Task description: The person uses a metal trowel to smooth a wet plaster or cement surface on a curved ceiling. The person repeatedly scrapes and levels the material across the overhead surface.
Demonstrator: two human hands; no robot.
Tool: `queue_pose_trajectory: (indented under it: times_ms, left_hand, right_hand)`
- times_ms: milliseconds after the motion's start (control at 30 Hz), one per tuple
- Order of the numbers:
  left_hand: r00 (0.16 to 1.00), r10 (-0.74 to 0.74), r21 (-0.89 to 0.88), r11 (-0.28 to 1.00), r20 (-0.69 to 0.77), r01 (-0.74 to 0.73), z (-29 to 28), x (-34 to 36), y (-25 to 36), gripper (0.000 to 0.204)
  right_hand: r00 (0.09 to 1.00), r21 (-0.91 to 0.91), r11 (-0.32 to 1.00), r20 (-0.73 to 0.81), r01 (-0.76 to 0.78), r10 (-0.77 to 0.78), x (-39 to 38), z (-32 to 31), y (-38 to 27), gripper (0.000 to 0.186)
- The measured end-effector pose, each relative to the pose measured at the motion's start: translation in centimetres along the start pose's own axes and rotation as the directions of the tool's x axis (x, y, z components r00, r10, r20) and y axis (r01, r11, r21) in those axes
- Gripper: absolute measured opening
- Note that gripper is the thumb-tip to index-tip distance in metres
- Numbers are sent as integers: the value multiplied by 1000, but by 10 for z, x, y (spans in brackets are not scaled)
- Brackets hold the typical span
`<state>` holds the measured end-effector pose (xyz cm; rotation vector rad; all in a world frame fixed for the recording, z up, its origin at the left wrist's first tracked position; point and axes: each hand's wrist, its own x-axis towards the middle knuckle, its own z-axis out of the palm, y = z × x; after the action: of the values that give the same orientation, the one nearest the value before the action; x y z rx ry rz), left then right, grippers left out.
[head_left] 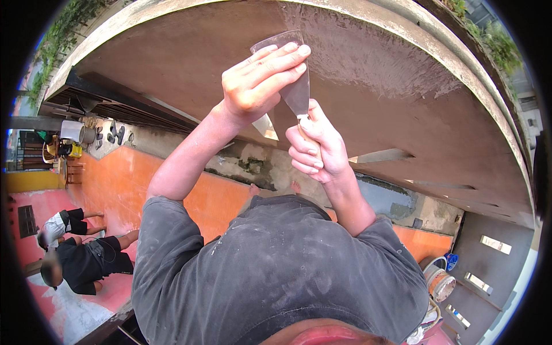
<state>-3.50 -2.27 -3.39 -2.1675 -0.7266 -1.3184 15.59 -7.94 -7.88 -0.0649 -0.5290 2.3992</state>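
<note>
My right hand (319,144) is closed around the handle of a wide putty knife (296,95), its blade pointing up toward the wall. Across the upper part of that blade lie the outstretched fingers of my left hand (259,77); its thumb is hidden. The blade is at the brown plastered wall (368,109) in front of me, though exact contact is hard to make out. Right of the blade, a rougher patch (379,54) of streaky, wet-looking coating spreads up toward the wall's pale top edge.
Slot openings (382,156) pierce the wall. Below runs a concrete strip beside an orange floor (115,172). Two people (95,259) are at the left on a pink floor. A bucket (441,284) stands at lower right. Sandals (119,133) lie far left.
</note>
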Motion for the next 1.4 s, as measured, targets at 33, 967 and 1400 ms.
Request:
queue_pose_trajectory:
  times_ms: [33, 967, 1400]
  left_hand:
    - [1000, -17, -6, 1000, 7, 17, 3, -6, 6, 17]
    - [995, -101, 69, 993, 2, 101, 2, -22, 28, 25]
    - [721, -674, -34, 734, -164, 678, -92, -117, 176, 52]
  right_hand:
    - [1000, 10, 1000, -24, -1, 1, -2, -2, 0, 22]
    - [994, -155, 986, -98, -53, 38, -16, -2, -7, 22]
    - [979, -538, 819, -148, -201, 143, -45, -8, 59, 29]
